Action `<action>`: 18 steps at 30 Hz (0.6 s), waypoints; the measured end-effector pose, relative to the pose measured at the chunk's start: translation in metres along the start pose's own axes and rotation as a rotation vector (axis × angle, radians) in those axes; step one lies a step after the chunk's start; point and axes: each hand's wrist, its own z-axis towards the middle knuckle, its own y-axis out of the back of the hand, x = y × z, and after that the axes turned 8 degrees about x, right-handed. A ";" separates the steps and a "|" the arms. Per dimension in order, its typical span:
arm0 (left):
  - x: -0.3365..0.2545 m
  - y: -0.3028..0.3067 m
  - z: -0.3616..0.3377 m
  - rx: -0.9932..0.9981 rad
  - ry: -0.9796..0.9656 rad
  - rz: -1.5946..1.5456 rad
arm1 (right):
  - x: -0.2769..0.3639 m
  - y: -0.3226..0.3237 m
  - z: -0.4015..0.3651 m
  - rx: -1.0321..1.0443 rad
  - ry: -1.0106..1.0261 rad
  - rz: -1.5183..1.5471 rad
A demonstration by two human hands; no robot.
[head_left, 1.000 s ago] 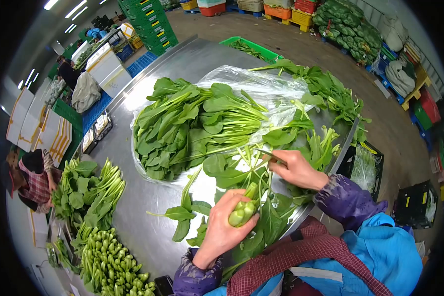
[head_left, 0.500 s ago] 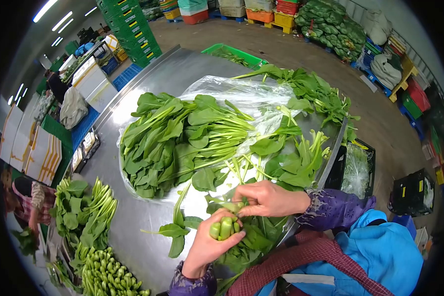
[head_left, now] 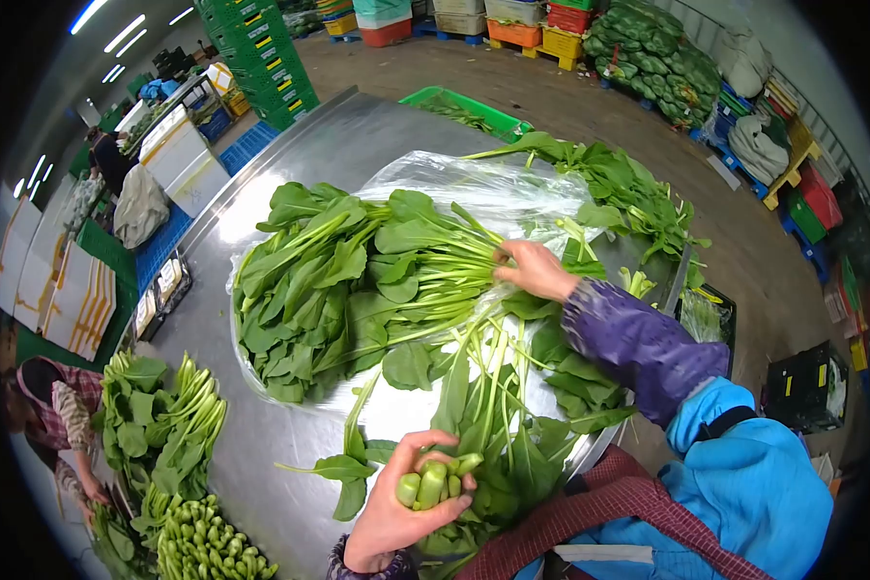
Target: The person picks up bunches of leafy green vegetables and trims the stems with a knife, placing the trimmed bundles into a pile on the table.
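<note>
My left hand (head_left: 396, 517) is closed around a bunch of choy sum (head_left: 435, 483), its thick pale-green stem ends poking out between thumb and fingers. Leaves of the bunch hang behind the hand. Stretched across the table, my right hand (head_left: 539, 271) has its bent fingers on the stem ends of a big choy sum pile (head_left: 309, 290); the fingertips are partly hidden among the stems. That pile lies on clear plastic film (head_left: 454, 179), leaves to the left. Loose stalks and leaves (head_left: 493, 387) lie between my two hands.
The metal table (head_left: 251, 454) carries more greens (head_left: 638, 193) at its far right corner. A green crate (head_left: 498, 121) stands beyond it. At lower left are stacked bunches (head_left: 203, 541) and another person's arm (head_left: 87, 474). A black crate (head_left: 807, 387) sits on the floor at right.
My right hand has left the bunch in my left hand and moved up and away to the pile's stems. My left hand has shifted slightly down, still gripping the bunch.
</note>
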 end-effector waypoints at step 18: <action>-0.001 -0.005 0.009 -0.298 -0.240 0.632 | 0.076 0.051 -0.064 0.089 -0.093 0.916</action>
